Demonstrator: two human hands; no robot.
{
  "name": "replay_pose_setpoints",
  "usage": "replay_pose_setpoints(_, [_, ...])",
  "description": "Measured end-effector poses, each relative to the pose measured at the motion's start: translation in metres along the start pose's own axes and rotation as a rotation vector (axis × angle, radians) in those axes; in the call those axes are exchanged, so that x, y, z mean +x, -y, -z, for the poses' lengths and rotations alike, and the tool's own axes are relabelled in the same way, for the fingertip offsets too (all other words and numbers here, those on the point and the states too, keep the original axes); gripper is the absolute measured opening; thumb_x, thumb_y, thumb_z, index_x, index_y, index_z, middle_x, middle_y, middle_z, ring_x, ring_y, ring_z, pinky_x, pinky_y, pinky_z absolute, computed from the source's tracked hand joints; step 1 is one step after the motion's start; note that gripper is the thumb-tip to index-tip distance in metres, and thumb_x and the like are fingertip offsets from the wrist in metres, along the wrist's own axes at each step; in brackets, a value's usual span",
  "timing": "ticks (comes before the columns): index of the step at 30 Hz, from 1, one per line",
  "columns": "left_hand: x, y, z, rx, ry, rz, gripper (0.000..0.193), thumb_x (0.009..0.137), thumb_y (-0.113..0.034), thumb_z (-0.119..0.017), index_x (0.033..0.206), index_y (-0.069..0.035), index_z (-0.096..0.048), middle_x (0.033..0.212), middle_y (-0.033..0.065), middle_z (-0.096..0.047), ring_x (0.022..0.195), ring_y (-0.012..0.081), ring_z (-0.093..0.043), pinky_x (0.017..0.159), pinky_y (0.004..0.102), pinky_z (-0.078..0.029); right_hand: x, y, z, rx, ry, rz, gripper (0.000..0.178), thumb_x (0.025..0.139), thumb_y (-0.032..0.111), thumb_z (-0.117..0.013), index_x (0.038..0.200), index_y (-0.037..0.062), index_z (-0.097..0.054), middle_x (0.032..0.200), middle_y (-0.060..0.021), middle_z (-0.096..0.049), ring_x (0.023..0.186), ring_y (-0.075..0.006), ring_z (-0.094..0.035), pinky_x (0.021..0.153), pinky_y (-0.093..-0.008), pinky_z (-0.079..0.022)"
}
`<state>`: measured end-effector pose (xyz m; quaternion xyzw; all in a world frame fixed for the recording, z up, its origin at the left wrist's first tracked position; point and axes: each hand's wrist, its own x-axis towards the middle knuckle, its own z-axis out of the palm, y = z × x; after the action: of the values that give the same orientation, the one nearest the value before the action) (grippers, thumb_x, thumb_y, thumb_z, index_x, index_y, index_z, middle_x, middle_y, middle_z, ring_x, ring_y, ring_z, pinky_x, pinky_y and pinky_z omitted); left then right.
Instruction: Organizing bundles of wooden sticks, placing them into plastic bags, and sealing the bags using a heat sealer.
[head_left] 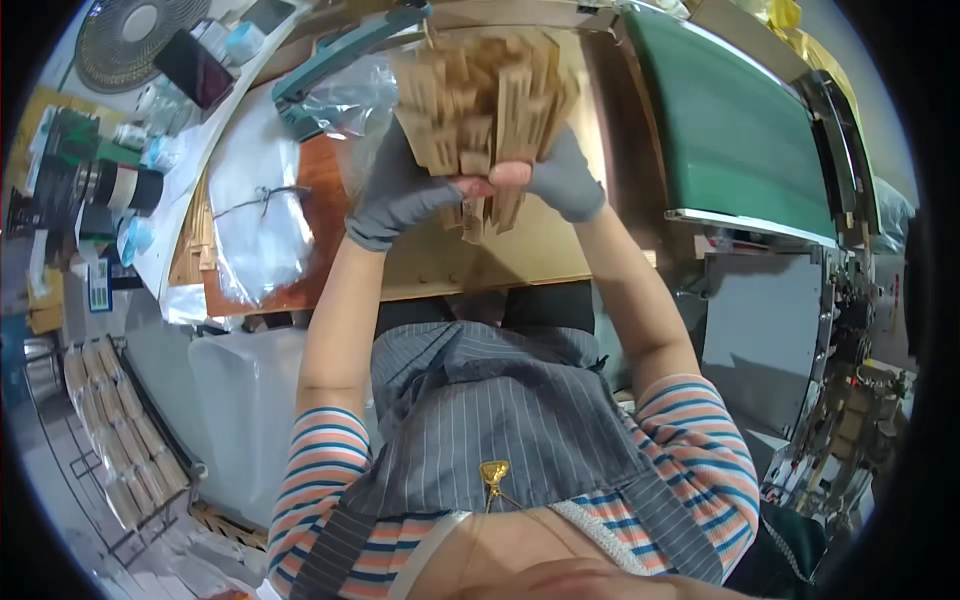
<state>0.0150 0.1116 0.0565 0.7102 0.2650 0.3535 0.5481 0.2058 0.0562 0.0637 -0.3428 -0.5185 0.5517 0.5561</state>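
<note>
A thick bundle of flat, narrow light-brown strips (490, 100) is held up in front of me, its ends uneven and blurred by motion. Whether the strips are wood or stiff paper, I cannot tell. My left hand (400, 195), in a grey glove with bare fingertips, grips the bundle's left side. On the other side my right hand (570, 178), gloved the same way, closes around it. Both thumbs press on the near face, almost meeting; the other fingers are hidden behind the strips. Beneath lies a tan board (470, 265) on the work table.
Left of the board are a tied clear plastic bag of white contents (260, 220) and a teal bar-shaped tool (345, 65). A phone (195, 68), a fan (140, 40) and jars crowd the far left. A green conveyor belt (730, 120) stands right. Packed bundles (120, 430) fill a rack lower left.
</note>
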Motion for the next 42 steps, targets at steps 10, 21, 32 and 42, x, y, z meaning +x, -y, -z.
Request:
replay_pose_setpoints(10, [-0.060,-0.004,-0.024,0.177,0.068,-0.084,0.077,0.056,-0.010,-0.082,0.123,-0.004,-0.045,0.115,0.0071,-0.056,0.101,0.0182,-0.056,0.088,0.0327,-0.047,-0.042,0.018,-0.081,0.025,-0.190,-0.004,0.090,0.062,0.005,-0.079,0.137,0.0069,-0.030,0.125,-0.0127,-0.044,0.114,-0.0178,-0.046,0.093,-0.0307,-0.042])
replay_pose_setpoints(21, [-0.120,0.010,-0.040,-0.505,-0.081,0.074,0.058,0.074,-0.035,-0.072,0.117,-0.003,-0.049,0.107,0.0112,-0.056,0.097,0.0218,-0.055,0.085,0.0293,-0.046,-0.027,-0.027,-0.052,0.370,0.422,-0.375,0.055,0.072,0.014,-0.063,0.124,-0.0011,-0.049,0.091,-0.0115,-0.061,0.086,-0.0221,-0.060,0.079,-0.0330,-0.048])
replay_pose_setpoints(32, [-0.119,-0.054,-0.053,0.413,-0.523,-0.241,0.017,0.085,-0.022,-0.058,0.088,-0.005,-0.058,0.063,0.0095,-0.055,0.054,0.0237,-0.055,0.052,0.0314,-0.044,-0.045,-0.063,-0.047,0.523,0.216,-0.323,0.061,0.090,0.045,-0.048,0.135,0.0061,-0.035,0.109,-0.0138,-0.058,0.097,-0.0185,-0.060,0.082,-0.0308,-0.051])
replay_pose_setpoints(42, [-0.186,-0.033,-0.070,0.456,-0.081,0.048,0.030,0.074,-0.025,-0.069,0.058,-0.006,-0.052,0.052,0.0107,-0.048,0.047,0.0260,-0.050,0.046,0.0317,-0.039,-0.173,-0.070,-0.036,-0.767,0.195,-0.502,0.047,0.082,0.033,-0.062,0.115,0.0008,-0.054,0.084,-0.0175,-0.063,0.075,-0.0264,-0.063,0.067,-0.0348,-0.048])
